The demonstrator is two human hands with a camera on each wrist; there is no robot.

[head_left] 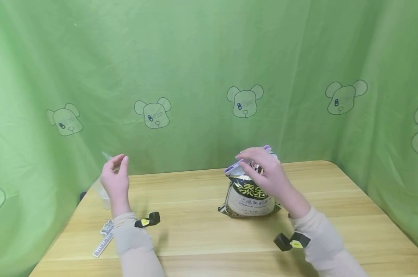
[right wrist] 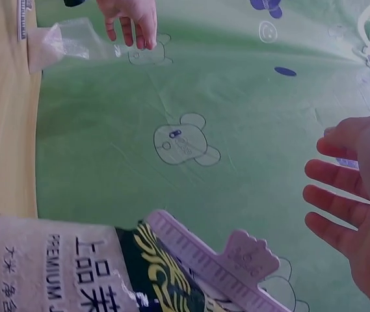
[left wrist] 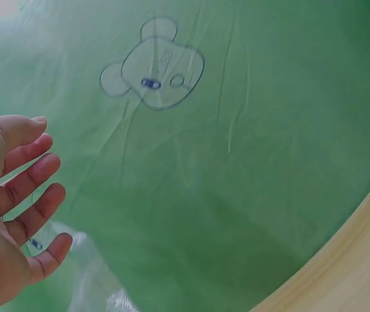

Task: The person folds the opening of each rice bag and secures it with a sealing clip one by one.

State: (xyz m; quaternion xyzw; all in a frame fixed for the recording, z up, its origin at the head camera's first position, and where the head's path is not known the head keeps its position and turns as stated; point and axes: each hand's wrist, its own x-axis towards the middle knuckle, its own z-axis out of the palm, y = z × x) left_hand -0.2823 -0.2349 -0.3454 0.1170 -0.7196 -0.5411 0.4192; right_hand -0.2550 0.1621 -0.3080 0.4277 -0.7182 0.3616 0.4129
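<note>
Rice bag stands on desk, long axis upright, purple clip topmost; left hand and right hand half spread, fingers loosely bent, gripping nothing.

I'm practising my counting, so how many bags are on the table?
2. The rice bag stands by the right hand; the clear plastic bag is on the left, partly hidden by the left hand in the head view. I see no others.

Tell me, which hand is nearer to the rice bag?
Right. The right hand is close to the top of the rice bag; the left hand is well off to the bag's left.
</note>
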